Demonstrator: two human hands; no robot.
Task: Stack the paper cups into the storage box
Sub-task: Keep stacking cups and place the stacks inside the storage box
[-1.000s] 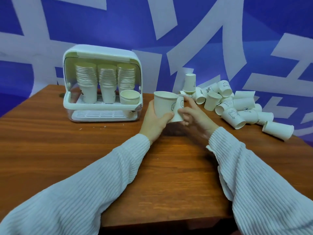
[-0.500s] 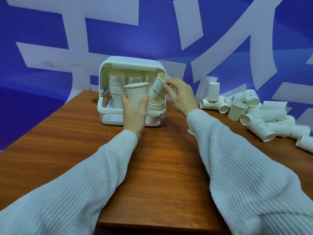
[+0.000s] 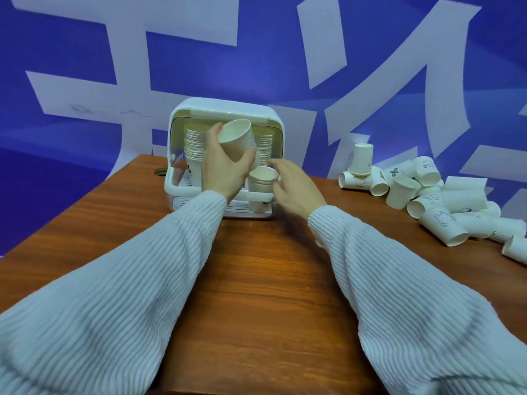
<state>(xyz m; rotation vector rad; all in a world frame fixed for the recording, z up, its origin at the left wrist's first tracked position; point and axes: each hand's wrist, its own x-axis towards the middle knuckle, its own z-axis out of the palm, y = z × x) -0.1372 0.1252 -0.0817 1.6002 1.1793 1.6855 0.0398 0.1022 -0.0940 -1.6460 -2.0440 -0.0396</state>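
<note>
Wooden table (image 3: pixel 256 295) with white storage box (image 3: pixel 182 195) at back, loose paper cups (image 3: pixel 427 201) heaped right.

A white paper cup (image 3: pixel 236 139) is tilted before the open white storage box (image 3: pixel 225 158); loose cups (image 3: pixel 427 195) lie heaped at right.

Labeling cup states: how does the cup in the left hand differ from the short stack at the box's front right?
The held cup is single, tilted, mouth toward the camera, in the left hand's grip; the short stack is several nested cups, upright in the storage box. The held cup is off the rack; the stack rests there, right hand beside it. Both are white paper.
</note>
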